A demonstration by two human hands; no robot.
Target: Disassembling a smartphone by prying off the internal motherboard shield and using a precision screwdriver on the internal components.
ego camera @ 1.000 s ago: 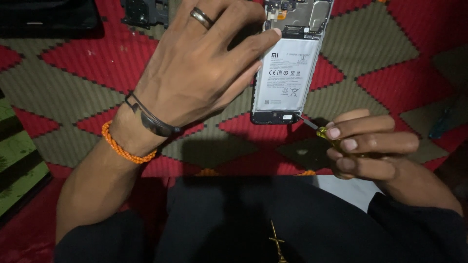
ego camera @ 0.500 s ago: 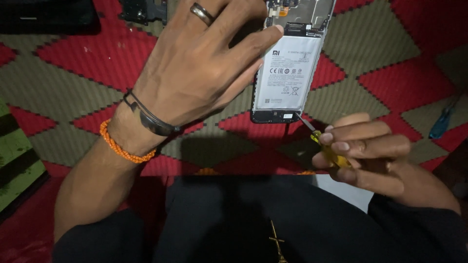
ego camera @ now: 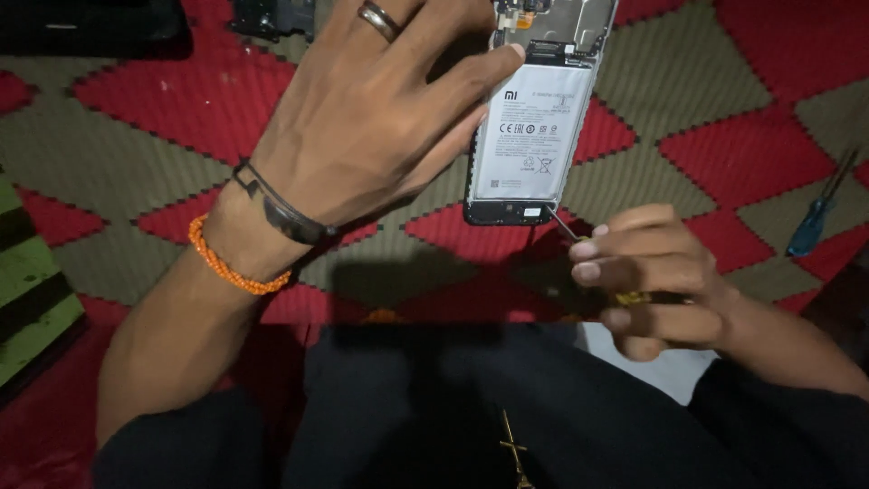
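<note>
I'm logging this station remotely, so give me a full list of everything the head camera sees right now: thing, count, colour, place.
opened phone: one, back cover off, white battery showing, dark frame, top centre, above the mat
screwdriver: one, thin metal shaft with yellow on the handle, tip at the phone's lower right corner
spare screwdriver: one, blue handle, lying on the mat at the right edge
mat: one, woven, red and olive diamond pattern, under everything
dark object: one, black, top edge, kind unclear
green object: one, green with dark stripes, left edge
left hand: ring, black band and orange bracelet, holding the phone
right hand: gripping the screwdriver
</note>
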